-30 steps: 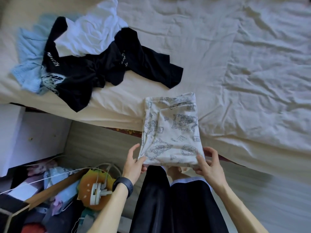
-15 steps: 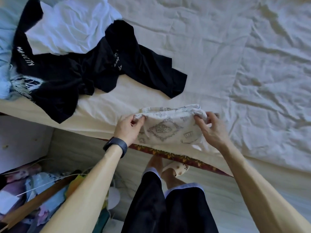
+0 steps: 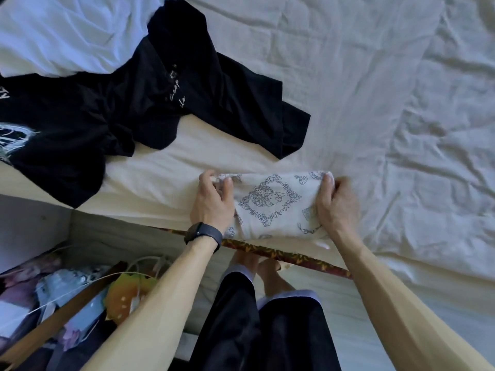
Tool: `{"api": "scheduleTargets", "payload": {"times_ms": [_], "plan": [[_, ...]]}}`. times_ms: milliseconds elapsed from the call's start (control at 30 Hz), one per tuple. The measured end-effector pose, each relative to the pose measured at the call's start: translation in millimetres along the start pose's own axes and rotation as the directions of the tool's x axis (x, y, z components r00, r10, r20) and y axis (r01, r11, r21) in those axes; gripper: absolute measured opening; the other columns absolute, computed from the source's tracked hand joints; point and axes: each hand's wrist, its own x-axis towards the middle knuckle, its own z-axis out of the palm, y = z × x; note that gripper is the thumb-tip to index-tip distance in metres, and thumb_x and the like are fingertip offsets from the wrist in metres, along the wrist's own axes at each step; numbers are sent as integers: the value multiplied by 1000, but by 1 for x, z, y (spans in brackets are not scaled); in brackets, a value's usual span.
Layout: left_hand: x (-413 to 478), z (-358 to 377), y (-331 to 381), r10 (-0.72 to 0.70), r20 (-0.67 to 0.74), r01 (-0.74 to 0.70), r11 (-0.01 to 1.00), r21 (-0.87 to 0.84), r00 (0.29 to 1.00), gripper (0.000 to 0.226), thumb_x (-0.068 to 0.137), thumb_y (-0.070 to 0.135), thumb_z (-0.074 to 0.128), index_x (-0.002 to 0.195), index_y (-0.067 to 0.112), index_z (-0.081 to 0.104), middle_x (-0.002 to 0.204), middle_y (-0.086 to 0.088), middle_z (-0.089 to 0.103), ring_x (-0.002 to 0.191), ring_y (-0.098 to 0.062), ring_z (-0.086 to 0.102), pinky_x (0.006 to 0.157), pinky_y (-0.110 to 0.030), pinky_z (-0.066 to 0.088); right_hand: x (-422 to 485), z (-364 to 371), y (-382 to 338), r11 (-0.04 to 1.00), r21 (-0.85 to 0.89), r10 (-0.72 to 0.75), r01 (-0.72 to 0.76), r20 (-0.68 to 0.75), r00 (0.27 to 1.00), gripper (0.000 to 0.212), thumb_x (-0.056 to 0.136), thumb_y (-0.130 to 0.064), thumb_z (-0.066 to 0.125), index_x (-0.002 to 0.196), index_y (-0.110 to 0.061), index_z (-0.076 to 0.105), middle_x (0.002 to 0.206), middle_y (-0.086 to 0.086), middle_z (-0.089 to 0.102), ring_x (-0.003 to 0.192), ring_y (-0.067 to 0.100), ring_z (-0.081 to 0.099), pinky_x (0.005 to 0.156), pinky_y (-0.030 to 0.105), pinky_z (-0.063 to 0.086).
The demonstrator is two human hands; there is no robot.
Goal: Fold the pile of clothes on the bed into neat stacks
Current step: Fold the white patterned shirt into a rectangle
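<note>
A cream garment with a blue printed pattern (image 3: 273, 207) lies folded into a short rectangle on the near edge of the bed (image 3: 375, 103). My left hand (image 3: 213, 203) grips its left end, thumb and fingers pinching the far corner. My right hand (image 3: 336, 206) grips the right end the same way. To the upper left lies an unfolded pile: black shirts with white lettering (image 3: 128, 108) and a white garment (image 3: 67, 36) on top of them.
The bed's wrinkled white sheet stretches wide to the right. A patterned mattress trim (image 3: 289, 257) runs along the bed's edge. On the floor at lower left sits a cluttered box (image 3: 53, 303) with cables and an orange item. My legs stand below.
Both hands lifted the printed garment's hanging lower half up over onto the bed, folding it shorter. The view shifted closer and to the right.
</note>
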Motion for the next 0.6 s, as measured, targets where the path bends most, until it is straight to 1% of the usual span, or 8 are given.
{"api": "scheduleTargets", "payload": {"times_ms": [67,100,133,200,267,333,500,600], "plan": [[-16,-2,3,291,-108,-268,945,189,951,48,95,45,56,132,17,44,127,-15,54,111,-33,52,86,-44,44,-13,-5,-4,995,24,-93,97,-140,986,40,105,-39,46,124,-6,55,126,15,55,118,33,52,98,41,42],[-26,1,6,433,-80,-401,880,253,898,52,93,46,55,135,19,42,135,-15,50,119,-32,48,97,-47,40,-22,-6,-7,983,-4,-181,184,-206,962,37,103,-31,49,131,-7,52,136,16,51,125,32,48,105,43,40],[-35,8,11,539,2,-519,810,274,842,56,93,48,52,140,21,39,145,-13,44,129,-30,43,108,-51,32,-31,-6,-11,959,-59,-284,278,-239,929,39,101,-25,50,136,-9,51,144,15,47,130,31,45,109,43,36],[-53,28,20,647,175,-666,686,292,742,64,95,49,44,152,24,30,161,-4,25,147,-22,26,120,-55,11,-42,1,-14,870,-207,-482,448,-169,860,46,100,-25,49,145,-16,49,157,11,41,142,28,39,113,44,30],[-56,49,25,647,254,-692,630,353,719,66,99,49,37,159,29,18,167,4,9,154,-16,10,122,-56,2,-40,10,-13,806,-307,-534,506,-7,846,50,105,-33,39,154,-21,42,165,6,31,154,24,25,121,50,23],[-42,63,24,619,290,-679,612,405,730,65,100,50,33,159,34,11,167,7,3,154,-15,3,121,-55,-5,-25,18,-3,802,-365,-460,473,127,879,56,107,-40,25,159,-21,32,169,2,20,157,19,9,123,55,16],[-5,68,1,591,333,-674,580,457,735,65,98,58,27,158,41,8,166,8,6,153,-20,7,121,-51,-5,5,35,26,742,-452,-465,495,185,866,59,107,-48,17,162,-27,21,171,-2,12,158,16,-1,126,56,6],[12,47,-25,470,341,-580,632,514,814,63,99,61,11,157,43,-6,167,8,-8,153,-18,-12,119,-52,-14,3,36,27,770,-465,-391,437,197,899,61,105,-53,11,162,-31,5,171,-5,-2,156,13,-12,126,52,-6]]}}
